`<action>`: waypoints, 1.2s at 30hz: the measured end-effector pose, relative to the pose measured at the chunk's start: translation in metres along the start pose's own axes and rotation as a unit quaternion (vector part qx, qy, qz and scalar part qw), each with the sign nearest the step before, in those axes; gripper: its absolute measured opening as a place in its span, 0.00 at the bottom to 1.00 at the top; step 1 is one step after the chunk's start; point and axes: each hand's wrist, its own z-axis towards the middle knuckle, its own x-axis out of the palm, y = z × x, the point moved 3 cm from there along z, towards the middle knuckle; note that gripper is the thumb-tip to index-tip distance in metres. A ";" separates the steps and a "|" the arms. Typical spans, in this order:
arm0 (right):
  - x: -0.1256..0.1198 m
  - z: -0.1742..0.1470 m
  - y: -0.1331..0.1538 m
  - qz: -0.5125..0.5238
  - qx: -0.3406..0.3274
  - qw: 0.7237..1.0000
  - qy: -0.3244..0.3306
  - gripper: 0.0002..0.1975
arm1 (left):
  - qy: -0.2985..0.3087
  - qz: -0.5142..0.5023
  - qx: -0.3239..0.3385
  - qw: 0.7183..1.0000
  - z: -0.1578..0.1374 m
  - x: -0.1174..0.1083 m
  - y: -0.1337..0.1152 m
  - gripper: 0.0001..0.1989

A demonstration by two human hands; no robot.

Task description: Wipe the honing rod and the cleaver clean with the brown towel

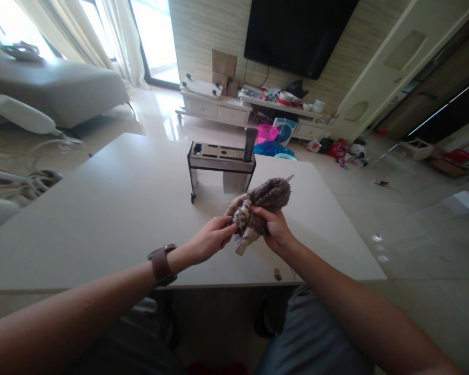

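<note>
Both my hands hold a brown fuzzy cloth wrapped around a long thin object, just above the white table. A pale handle end pokes out below the cloth and a thin metal tip shows at its upper right. My right hand grips the cloth from the right. My left hand, with a brown watch on its wrist, pinches the cloth's lower left edge. Behind the cloth stands a knife block rack with one dark handle sticking up.
The table's near edge runs across the lower part of the view, with my legs below it. Beyond the table are a shiny floor, a pink basket, a low white cabinet with clutter, and a wall television. A grey sofa sits at the far left.
</note>
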 end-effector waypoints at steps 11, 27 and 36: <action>-0.035 0.040 0.033 0.041 -0.055 0.995 -0.075 0.13 | 0.019 0.044 -0.001 0.999 -0.002 -0.001 -0.003 0.17; -0.079 0.073 0.069 0.103 -0.111 0.975 -0.164 0.05 | 0.032 0.104 0.000 0.994 -0.008 -0.001 -0.011 0.17; -0.067 0.066 0.068 0.105 -0.049 0.989 -0.088 0.06 | 0.012 0.111 -0.003 0.994 -0.009 -0.005 -0.007 0.16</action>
